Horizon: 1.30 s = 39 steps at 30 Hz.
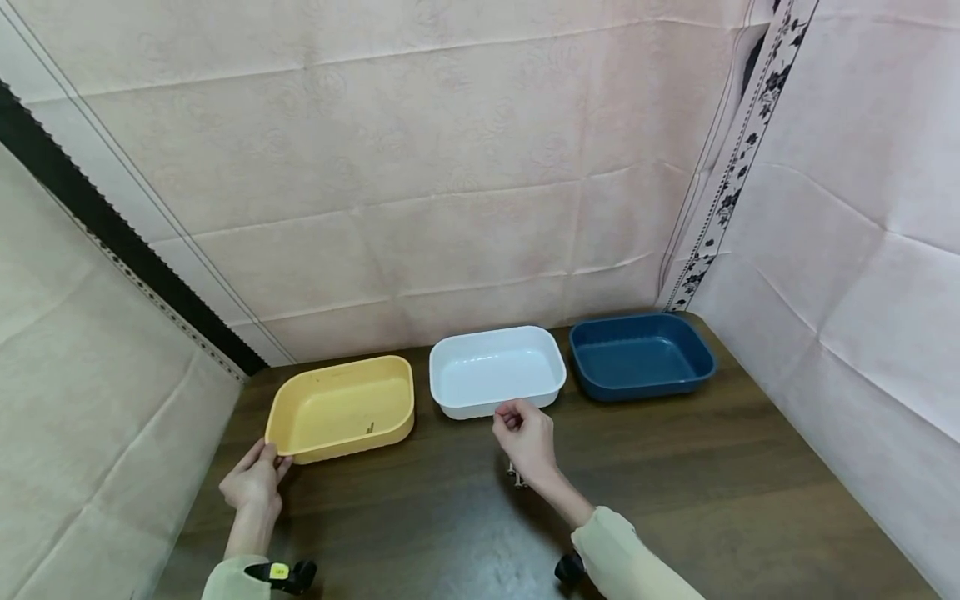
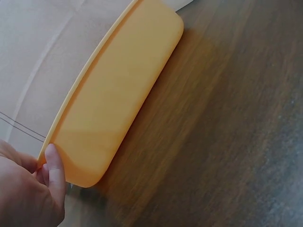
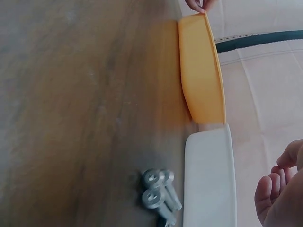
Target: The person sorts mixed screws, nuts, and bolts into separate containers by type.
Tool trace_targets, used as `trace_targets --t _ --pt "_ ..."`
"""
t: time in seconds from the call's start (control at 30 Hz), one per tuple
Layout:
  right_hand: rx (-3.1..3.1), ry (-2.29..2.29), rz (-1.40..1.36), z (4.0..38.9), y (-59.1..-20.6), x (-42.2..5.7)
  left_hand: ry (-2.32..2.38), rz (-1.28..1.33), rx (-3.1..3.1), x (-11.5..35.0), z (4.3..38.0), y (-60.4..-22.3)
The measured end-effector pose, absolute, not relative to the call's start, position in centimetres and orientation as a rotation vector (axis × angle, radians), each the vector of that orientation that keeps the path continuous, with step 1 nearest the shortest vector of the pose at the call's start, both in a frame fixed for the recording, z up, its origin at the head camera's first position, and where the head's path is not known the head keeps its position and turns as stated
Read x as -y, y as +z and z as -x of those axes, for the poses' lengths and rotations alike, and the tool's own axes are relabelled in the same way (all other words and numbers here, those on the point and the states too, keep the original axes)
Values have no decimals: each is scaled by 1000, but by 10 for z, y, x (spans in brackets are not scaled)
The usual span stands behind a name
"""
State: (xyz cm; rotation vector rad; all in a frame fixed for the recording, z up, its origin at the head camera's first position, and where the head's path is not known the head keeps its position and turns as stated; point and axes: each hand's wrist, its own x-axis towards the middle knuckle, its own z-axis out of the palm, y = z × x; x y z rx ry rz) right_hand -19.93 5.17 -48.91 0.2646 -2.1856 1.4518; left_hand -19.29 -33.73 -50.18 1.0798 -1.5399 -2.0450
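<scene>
My left hand (image 1: 255,483) pinches the rim of a yellow tray (image 2: 111,90) at its near left corner, thumb and fingertips on either side of the edge. A few small dark pieces (image 1: 370,428) lie inside that tray. The right hand (image 1: 527,437) hovers at the front edge of a white tray (image 1: 495,371), its fingers loosely curled and nothing visible between them. Below its wrist, several silver bolts (image 3: 154,197) with round socket heads stand close together on the table, partly hidden by the hand in the head view.
To the right of the white tray stands a dark blue tray (image 1: 641,354). All three trays line the back of a brown wooden table (image 1: 405,525). Pale cloth (image 1: 480,183) hangs behind the table and along both sides.
</scene>
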Motion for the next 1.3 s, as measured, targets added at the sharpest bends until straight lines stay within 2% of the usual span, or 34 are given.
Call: trace_targets --t 0.27,0.4,0.53,0.67,0.77,1.03,1.3 --pt "2198 1478 -220 196 -494 -63 -1967 -1086 1552 337 187 -505" --pt "2188 1478 -211 193 -497 -68 -1591 -1119 1706 327 179 -504" --pt "2189 1473 -175 192 -500 -76 -1289 -970 1795 297 171 -491" --pt "2198 1479 -114 193 -503 -83 -1597 -683 1703 260 169 -477" --pt "2201 1477 -87 194 -505 -87 -1904 -577 1652 232 169 -470" --pt "2216 1445 -27 188 -509 -95 -2273 -523 1777 166 181 -479" --pt "2249 1472 1 179 -515 -94 -2349 -596 1792 132 203 -498"
